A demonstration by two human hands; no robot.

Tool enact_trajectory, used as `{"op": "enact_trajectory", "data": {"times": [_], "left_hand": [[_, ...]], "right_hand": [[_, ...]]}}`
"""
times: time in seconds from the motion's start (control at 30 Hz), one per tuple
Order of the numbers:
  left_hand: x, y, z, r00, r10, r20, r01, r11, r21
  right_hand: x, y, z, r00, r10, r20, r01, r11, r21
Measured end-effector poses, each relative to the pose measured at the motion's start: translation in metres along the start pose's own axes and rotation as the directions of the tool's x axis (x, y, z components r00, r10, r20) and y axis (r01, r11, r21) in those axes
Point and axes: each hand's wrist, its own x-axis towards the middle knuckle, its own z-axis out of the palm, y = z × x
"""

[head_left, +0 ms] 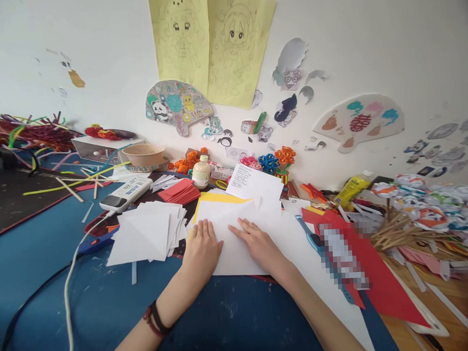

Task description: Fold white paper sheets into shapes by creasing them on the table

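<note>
A white sheet of paper point(237, 258) lies on the table in front of me, with a diagonal fold line near its top. My left hand point(203, 249) rests flat on its left part, fingers stretched out and close together. On its right part lies my right hand point(258, 244), fingers extended and somewhat apart. Neither hand grips anything. Yellow paper point(215, 198) shows from under the white sheet at its upper left. A stack of white paper squares point(141, 236) lies left of my left hand. Behind it is a pile of red paper pieces point(180, 192).
A glue bottle point(201, 173), a handwritten card point(253, 184) and a bowl point(144, 153) stand toward the wall. A white power strip point(126, 193) trails its cable point(68, 296) at left. Right are red paper point(389, 282), a watch point(308, 232) and a bundle of sticks point(399, 230).
</note>
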Motion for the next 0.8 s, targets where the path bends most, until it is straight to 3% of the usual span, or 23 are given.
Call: {"op": "enact_trajectory", "data": {"times": [0.17, 0.43, 0.8], "left_hand": [[0.011, 0.012, 0.011, 0.981, 0.18, -0.071, -0.183, 0.982, -0.036], [0.024, 0.021, 0.009, 0.991, 0.133, -0.032, -0.134, 0.99, -0.053], [0.06, 0.003, 0.014, 0.966, 0.258, -0.003, -0.256, 0.956, -0.141]], "right_hand": [[-0.001, 0.001, 0.001, 1.0, -0.008, -0.014, 0.008, 1.0, -0.004], [0.001, 0.005, 0.005, 1.0, -0.022, -0.016, 0.021, 0.999, -0.023], [0.002, 0.009, 0.008, 0.999, -0.024, -0.043, 0.024, 1.0, -0.007]]}}
